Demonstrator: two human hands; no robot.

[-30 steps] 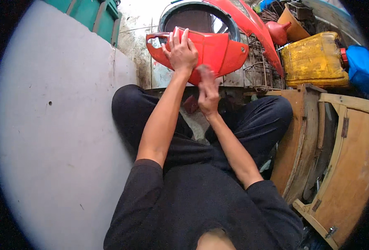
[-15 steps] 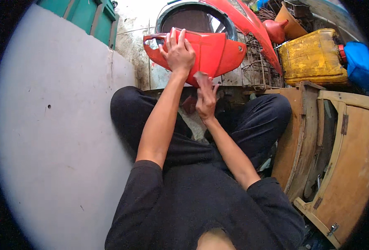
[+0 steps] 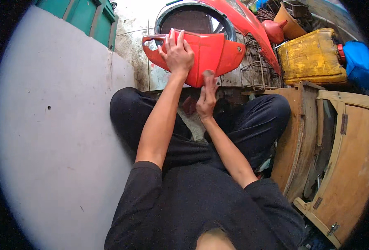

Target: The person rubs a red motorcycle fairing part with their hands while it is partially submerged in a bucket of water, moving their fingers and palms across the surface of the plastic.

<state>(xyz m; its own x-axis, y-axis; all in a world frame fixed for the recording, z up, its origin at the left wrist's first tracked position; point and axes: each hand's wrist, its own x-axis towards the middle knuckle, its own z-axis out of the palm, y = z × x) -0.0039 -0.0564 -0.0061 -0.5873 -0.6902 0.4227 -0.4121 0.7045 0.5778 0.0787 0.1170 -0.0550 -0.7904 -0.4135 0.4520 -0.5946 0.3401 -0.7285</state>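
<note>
A glossy red plastic motorcycle fairing panel (image 3: 209, 52) with a slot at its left end leans against the dark rim of a round basin (image 3: 231, 29). Across the panel's left part lies my left hand (image 3: 178, 56), its fingers reaching over the upper edge and holding it. My right hand (image 3: 207, 98) is at the panel's lower point, blurred by motion. Between its fingertips is a small grey-brown piece (image 3: 208, 73) that looks like sandpaper, pressed to the red surface. The panel's back is hidden.
Another long red panel (image 3: 251, 25) curves behind on the right, over a wire rack (image 3: 255, 62). A yellow jerrycan (image 3: 311, 56), a red funnel (image 3: 274, 30) and a wooden cabinet (image 3: 344, 162) stand to the right. A white board (image 3: 63, 125) rises along the left.
My right hand has shifted slightly right and up along the panel's lower point with the small piece. My left hand and the panel stay nearly in place.
</note>
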